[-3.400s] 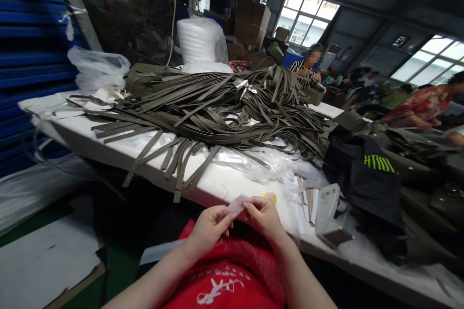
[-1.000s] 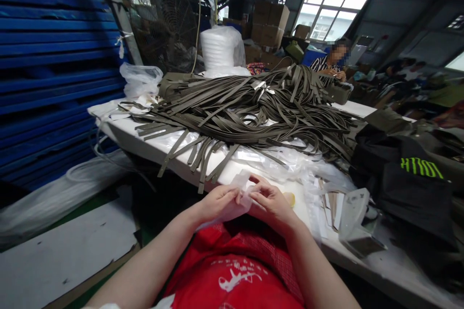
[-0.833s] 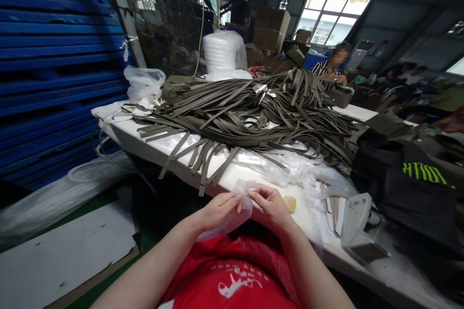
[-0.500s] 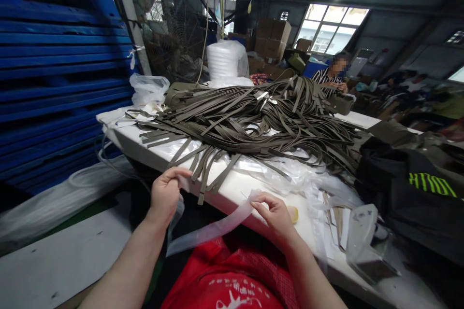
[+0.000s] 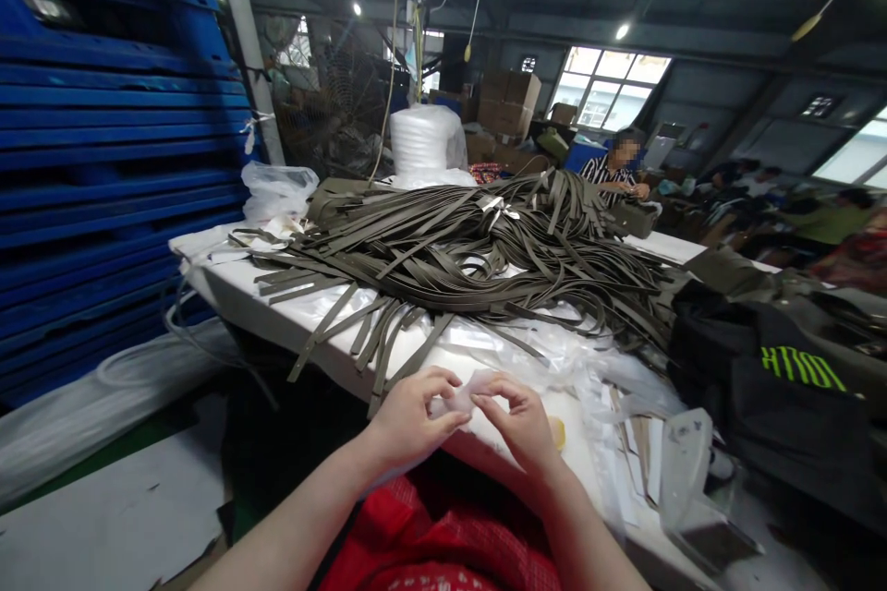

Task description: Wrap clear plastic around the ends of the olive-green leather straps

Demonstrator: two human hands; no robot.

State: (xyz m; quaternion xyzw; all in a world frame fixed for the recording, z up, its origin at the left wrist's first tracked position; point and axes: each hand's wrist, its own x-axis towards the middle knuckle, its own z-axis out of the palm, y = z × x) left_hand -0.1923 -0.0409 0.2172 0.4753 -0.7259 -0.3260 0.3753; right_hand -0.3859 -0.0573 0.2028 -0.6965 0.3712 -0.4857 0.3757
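Between both hands' fingers [image 5: 454, 416]: clear film [image 5: 463, 395].

Your left hand [image 5: 408, 420]: fingers curled, thumb and forefinger pinched together.
Your right hand [image 5: 523, 425]: mirrored pinch, fingertips meeting the left's.

Red checked garment, bare forearms, no sleeves.

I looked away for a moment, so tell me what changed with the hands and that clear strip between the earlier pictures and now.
Half a second ago the left hand was out to the left, stretching the clear plastic strip away from the right hand. Now it has come back in, and both hands pinch the strip close together at the table edge. The pile of olive straps and the black bag lie as before.
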